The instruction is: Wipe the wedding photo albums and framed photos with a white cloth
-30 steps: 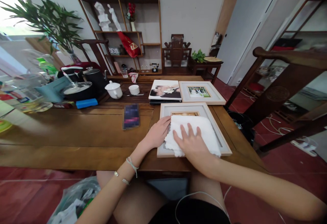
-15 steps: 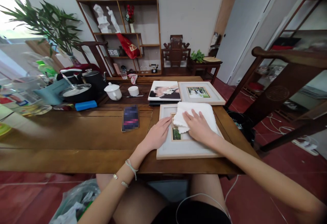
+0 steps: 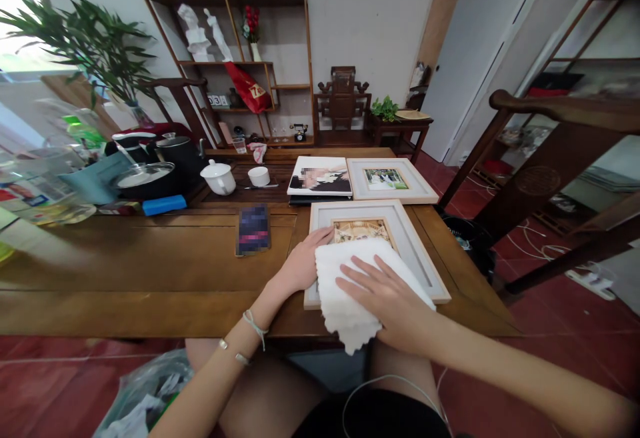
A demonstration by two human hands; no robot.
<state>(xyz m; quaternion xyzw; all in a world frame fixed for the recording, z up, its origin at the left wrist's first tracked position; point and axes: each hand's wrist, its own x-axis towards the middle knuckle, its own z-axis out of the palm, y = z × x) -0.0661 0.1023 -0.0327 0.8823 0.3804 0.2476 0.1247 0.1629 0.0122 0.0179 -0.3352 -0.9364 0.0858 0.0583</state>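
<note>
Pressing my right hand [image 3: 385,295], fingers spread flat, holds the white cloth [image 3: 345,291] against the picture frame [image 3: 425,261]; my left hand [image 3: 300,265], fingers open, braces its edge against sliding.

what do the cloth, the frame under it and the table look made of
White cloth: soft terry-like fabric, going by its fuzzy, scalloped edge. Picture frame: probably pale painted wood, matte with a light wooden rim. Table: brown wood with visible grain and a slight sheen.

On the shelf unit [image 3: 235,58] against the far wall, small white block tiles [image 3: 214,100] on a middle shelf's left end show digits, seemingly "0" and "3". The red bag [image 3: 249,89] beside them bears pale marks too blurred to read.
</note>
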